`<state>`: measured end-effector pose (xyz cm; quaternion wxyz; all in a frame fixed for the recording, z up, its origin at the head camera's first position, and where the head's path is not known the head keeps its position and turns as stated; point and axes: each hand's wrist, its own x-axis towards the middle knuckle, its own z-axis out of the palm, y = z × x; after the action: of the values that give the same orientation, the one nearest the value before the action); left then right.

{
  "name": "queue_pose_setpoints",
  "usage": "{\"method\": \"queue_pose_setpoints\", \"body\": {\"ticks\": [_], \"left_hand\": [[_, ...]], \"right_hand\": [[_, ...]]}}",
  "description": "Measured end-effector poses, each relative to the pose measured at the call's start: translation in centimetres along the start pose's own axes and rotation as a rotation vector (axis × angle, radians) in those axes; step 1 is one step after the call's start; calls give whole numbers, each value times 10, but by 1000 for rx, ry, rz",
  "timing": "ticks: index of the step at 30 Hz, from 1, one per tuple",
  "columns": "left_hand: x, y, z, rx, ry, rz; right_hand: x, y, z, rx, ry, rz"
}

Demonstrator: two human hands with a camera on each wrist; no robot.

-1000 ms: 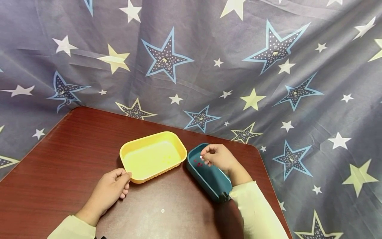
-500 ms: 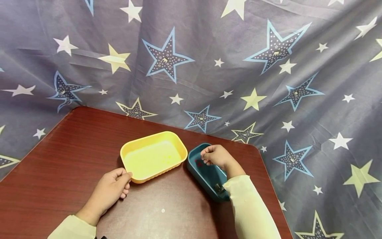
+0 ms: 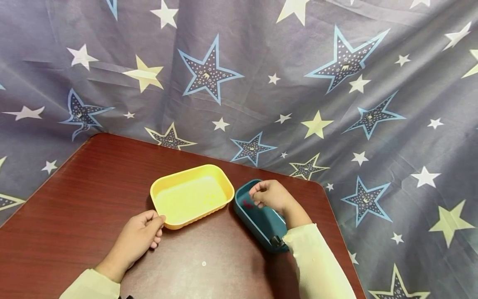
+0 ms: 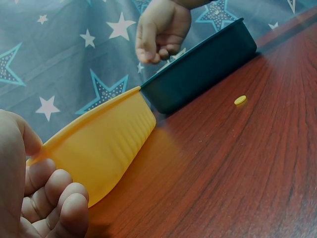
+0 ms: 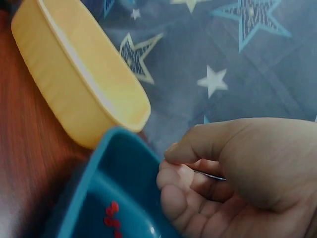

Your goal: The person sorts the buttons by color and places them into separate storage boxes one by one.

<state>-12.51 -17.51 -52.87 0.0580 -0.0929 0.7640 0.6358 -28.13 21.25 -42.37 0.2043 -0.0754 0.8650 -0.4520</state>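
In the head view my left hand (image 3: 138, 236) pinches the near left corner of the yellow tray (image 3: 192, 220) between thumb and curled fingers. Several small yellow pieces (image 3: 210, 199) lie in that tray. My right hand (image 3: 274, 197) hovers over the far end of the teal tray (image 3: 257, 228), thumb tip against the curled index finger. In the right wrist view nothing shows at its fingertips (image 5: 173, 153); I cannot tell whether something small is hidden between them. Below them, several small red pieces (image 5: 113, 218) lie on the teal tray's floor.
A small yellow tablet-like disc (image 4: 240, 100) lies on the reddish-brown wooden table (image 3: 171, 265), in front of the trays. The two trays stand end to end, nearly touching. A grey curtain with stars (image 3: 246, 104) hangs behind the table's far edge.
A second ago a pale speck showed at my right fingertips; now it is out of sight. The right forearm shifted slightly while staying over the teal tray. My left hand has kept still.
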Motion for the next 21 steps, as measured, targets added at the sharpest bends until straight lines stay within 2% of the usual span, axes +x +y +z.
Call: {"method": "queue_pose_setpoints", "body": {"ticks": [10,14,21], "left_hand": [[0,0,0,-8,-3,8],[0,-1,0,-9,-6,4],[0,-1,0,-14,0,8]], "right_hand": [[-32,-27,29,-112,-85,-125],[-46,-30,52,-193,-137,-181],[-66,-27,104,-344,-207,-253]]}}
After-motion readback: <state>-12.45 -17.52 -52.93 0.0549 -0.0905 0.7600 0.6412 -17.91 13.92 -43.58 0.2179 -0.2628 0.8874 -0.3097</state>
